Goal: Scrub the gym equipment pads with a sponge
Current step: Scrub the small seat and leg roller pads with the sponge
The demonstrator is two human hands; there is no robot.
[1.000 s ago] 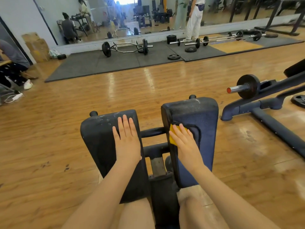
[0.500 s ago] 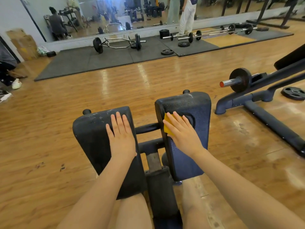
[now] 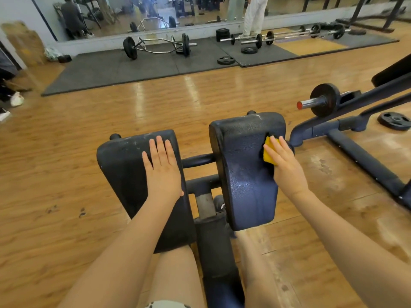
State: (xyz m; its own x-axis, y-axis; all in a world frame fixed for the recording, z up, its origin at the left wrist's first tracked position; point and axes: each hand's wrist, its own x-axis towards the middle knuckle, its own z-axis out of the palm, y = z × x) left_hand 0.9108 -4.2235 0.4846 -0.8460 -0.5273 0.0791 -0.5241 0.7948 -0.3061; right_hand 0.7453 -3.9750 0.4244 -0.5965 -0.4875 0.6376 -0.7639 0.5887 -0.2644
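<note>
The right hand (image 3: 287,167) presses its straight, together fingers on the yellow sponge (image 3: 269,151) at the right pad (image 3: 244,174), near its outer edge. The left hand (image 3: 163,172) lies flat, fingers slightly apart, steadying the left pad (image 3: 124,174). I think firm, overlapping strokes will clean best.

A gym: barbells (image 3: 249,40) on rubber mats (image 3: 142,65), a wall mirror (image 3: 200,10), padded machines (image 3: 246,170).

Bright, even light glares off the wooden floor (image 3: 191,94); edges bend.
</note>
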